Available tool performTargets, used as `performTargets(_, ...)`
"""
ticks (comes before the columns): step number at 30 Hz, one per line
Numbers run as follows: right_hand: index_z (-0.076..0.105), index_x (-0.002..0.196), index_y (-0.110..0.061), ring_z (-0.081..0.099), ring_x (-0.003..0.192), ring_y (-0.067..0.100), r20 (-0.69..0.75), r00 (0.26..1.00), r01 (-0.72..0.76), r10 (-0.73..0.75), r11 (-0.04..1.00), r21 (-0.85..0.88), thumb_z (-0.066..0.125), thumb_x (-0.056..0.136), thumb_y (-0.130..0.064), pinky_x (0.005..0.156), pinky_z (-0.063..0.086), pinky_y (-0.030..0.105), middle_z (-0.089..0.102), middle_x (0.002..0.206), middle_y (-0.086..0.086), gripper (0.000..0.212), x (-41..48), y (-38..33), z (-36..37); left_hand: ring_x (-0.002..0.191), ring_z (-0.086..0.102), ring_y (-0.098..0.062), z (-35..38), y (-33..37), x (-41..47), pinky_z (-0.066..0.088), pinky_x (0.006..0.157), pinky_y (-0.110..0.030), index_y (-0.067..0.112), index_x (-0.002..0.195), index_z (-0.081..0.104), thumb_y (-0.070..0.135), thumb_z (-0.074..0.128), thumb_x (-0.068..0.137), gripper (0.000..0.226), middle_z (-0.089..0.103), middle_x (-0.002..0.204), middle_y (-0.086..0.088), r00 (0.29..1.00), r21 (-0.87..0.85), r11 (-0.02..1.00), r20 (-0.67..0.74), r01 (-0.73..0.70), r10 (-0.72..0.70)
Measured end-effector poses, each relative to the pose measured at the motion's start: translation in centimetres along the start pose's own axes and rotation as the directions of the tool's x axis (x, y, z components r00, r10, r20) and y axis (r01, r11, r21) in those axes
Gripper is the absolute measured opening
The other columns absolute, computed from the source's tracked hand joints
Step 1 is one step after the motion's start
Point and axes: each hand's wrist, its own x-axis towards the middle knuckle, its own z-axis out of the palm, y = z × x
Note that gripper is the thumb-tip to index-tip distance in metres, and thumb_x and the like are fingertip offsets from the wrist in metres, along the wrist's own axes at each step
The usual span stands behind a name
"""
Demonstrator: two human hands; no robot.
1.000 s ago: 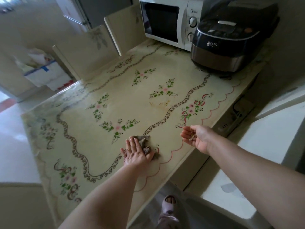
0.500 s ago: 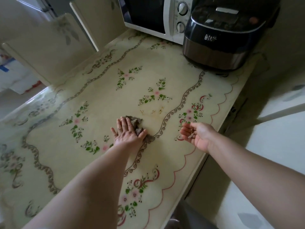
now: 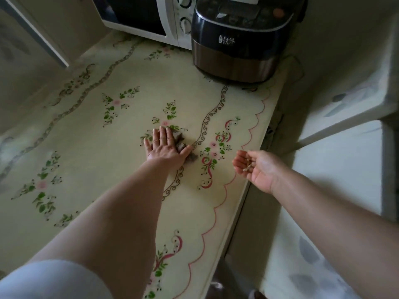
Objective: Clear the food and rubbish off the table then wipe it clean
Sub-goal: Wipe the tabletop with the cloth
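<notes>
A cream table (image 3: 90, 147) with a flower print fills the view. My left hand (image 3: 165, 146) lies flat with straight fingers on a crumpled grey-brown cloth (image 3: 180, 140), pressing it onto the tabletop near the middle. My right hand (image 3: 255, 167) hovers palm up at the table's right edge, fingers cupped around a few small scraps (image 3: 248, 167) lying in the palm. Most of the cloth is hidden under my left hand.
A white microwave (image 3: 151, 18) and a dark rice cooker (image 3: 235, 44) stand at the far end of the table. Pale chair backs (image 3: 32, 39) stand along the left side. A white chair (image 3: 356, 104) is to the right of the table.
My left hand has slid the cloth away from me, from near the front edge toward the middle of the table. My right hand stays cupped by the right edge.
</notes>
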Motion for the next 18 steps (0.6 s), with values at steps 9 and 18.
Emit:
performTargets(9, 0.059, 0.082, -0.004, 0.06, 0.07, 0.017, -0.033, 0.999, 0.039, -0.035, 0.993, 0.109, 0.035, 0.102, -0.016, 0.072, 0.05, 0.026, 0.059, 0.076, 0.009, 0.033, -1.2, -1.8, -2.8, 0.145, -0.026, -0.027, 0.6, 6.7, -0.8, -0.012, 0.117, -0.053, 0.023, 0.151, -0.019, 0.075, 0.014, 0.087, 0.089, -0.027, 0.158, -0.006, 0.981, 0.06, 0.98, 0.004, -0.192, 0.192)
performTargets(18, 0.058, 0.082, -0.005, 0.059, 0.069, 0.016, 0.035, 0.999, 0.024, -0.026, 0.997, 0.07, 0.033, 0.102, -0.015, 0.069, 0.05, 0.025, 0.058, 0.076, 0.008, 0.033, -2.7, -1.1, -3.0, 0.143, -0.029, -0.029, 3.5, 9.5, -6.9, -0.012, 0.117, -0.054, 0.025, 0.151, -0.019, 0.075, 0.019, 0.087, 0.09, -0.03, 0.156, -0.009, 0.967, 0.045, 0.967, 0.04, -0.252, 0.25)
